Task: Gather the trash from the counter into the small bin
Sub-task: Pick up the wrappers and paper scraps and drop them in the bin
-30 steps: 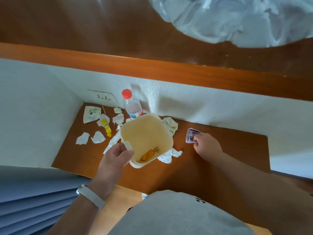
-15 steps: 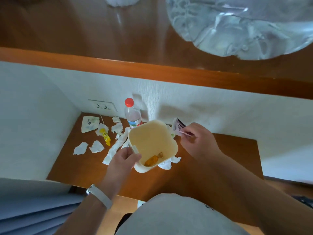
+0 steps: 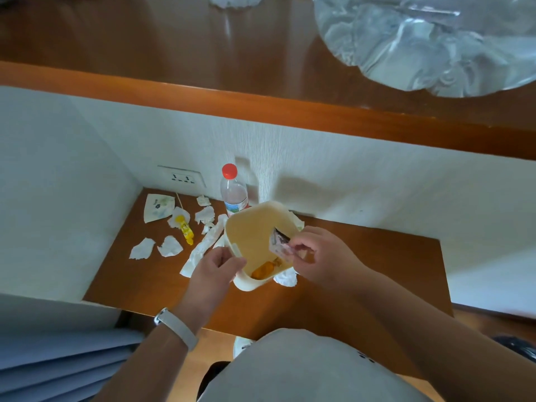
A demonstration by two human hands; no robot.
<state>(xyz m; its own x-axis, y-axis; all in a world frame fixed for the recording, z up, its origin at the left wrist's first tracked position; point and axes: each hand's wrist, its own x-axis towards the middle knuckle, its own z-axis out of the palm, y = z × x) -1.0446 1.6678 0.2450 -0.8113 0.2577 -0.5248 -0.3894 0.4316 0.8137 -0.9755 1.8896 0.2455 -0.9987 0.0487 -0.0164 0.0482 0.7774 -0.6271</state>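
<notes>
The right hand (image 3: 322,256) pinches a wrapper (image 3: 278,245), long axis near upright, inside the tilted bin's (image 3: 252,227) mouth; the left hand (image 3: 214,268) grips its rim.

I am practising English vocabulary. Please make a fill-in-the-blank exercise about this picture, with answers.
The left hand grips the small bin at its ____.
The right hand pinches a wrapper above the ____.
The bottle has a ____ cap.
Most paper scraps lie on the counter, to the bin's ____.
Answers: rim; bin; red; left.
</notes>
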